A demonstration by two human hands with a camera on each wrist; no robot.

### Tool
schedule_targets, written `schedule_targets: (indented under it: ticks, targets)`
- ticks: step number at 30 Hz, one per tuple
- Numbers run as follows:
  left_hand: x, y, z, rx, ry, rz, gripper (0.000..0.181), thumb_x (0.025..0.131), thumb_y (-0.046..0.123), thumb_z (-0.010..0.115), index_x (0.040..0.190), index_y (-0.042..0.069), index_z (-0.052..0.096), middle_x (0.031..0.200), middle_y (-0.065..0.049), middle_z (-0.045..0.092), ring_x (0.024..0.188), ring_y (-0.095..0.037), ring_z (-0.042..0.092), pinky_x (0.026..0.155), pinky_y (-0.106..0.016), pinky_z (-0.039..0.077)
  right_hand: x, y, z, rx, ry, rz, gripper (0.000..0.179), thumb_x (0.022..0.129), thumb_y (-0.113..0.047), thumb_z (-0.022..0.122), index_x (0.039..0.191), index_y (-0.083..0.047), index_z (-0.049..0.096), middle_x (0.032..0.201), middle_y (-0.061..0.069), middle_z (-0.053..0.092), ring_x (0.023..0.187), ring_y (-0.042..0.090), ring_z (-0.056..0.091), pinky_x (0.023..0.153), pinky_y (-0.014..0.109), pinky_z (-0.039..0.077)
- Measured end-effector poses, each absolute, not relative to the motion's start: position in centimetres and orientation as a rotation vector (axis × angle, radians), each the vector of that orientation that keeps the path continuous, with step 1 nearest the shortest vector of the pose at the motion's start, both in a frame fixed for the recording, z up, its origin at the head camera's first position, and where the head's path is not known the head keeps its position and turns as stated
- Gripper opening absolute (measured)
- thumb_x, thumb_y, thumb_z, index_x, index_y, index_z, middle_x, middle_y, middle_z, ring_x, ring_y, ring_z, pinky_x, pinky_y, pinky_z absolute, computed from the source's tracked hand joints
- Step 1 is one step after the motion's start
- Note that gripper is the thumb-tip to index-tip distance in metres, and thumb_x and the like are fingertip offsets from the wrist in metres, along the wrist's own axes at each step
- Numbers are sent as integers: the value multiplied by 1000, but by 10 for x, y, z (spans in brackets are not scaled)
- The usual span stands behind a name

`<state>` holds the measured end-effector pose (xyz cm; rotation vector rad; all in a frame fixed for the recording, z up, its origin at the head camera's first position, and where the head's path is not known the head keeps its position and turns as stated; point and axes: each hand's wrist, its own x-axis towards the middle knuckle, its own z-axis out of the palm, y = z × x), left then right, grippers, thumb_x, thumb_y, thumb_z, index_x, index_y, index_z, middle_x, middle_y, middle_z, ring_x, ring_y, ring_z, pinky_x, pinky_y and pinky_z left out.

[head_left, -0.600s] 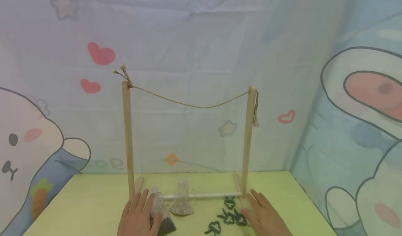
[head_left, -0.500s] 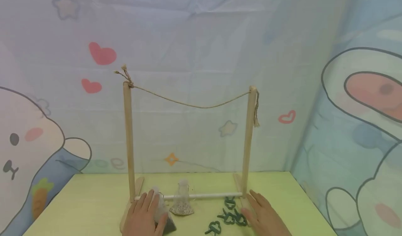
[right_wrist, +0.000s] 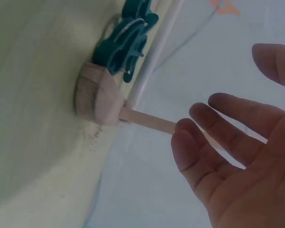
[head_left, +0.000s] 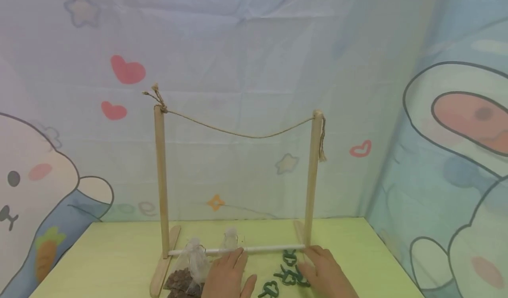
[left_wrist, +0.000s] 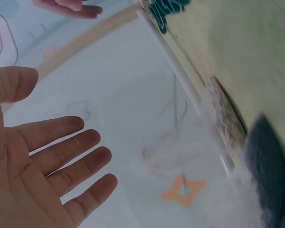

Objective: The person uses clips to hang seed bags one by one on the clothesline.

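Note:
My left hand (head_left: 226,275) is held over the table with straight, spread fingers and nothing in them. Beside it on the left sits a sheer drawstring bag (head_left: 197,262) with dark brown pieces at its bottom. A second sheer bag (head_left: 230,237) stands behind the fingers, its filled lower part hidden in the head view; speckled contents (left_wrist: 226,111) show in the left wrist view. My right hand (head_left: 328,272), fingers loosely bent and holding nothing, is by the right post. Several dark green cloud-shaped clips (head_left: 271,288) lie between the hands, one partly covered by the right hand.
A wooden frame has a left post (head_left: 161,183), a right post (head_left: 313,183) and flat feet (head_left: 159,276). A white rod (head_left: 270,248) joins the posts low down. Slack twine (head_left: 238,134) hangs between their tops. A printed cloth (head_left: 246,68) closes off the table's back.
My left hand has moved right, from over the dark-filled bag to in front of the other bag, uncovering the left foot and brown contents. The right hand has shifted slightly left.

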<state>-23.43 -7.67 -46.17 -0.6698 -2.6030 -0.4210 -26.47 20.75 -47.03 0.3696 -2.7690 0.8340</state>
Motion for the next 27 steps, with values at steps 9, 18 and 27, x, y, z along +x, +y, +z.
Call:
schedule_targets:
  ticks: [9,18,27]
  targets:
    - [-238,-44,-472,-857,-2707,-269,51,103,48,59,137,10,64,136,-9,64,120,-28,63,94,-44,55,-273,208,-483,472,-2829,876,40,86,-15,83,117,7,70,122,26,66,117,51,58,99,66,48]
    - [-244,-34,-495,-995,-2628,-169,62,102,63,49,131,10,66,132,-6,66,114,-21,65,87,-37,57,-279,201,-496,405,-2946,798,42,81,-12,85,115,8,70,112,21,69,108,44,63,98,63,50]
    - [-242,-31,-507,-965,-2521,-179,63,104,65,43,122,12,71,122,-4,70,105,-19,68,80,-33,57,-281,199,-502,360,-3003,745,42,79,-9,86,116,6,71,106,16,70,103,39,64,95,61,52]
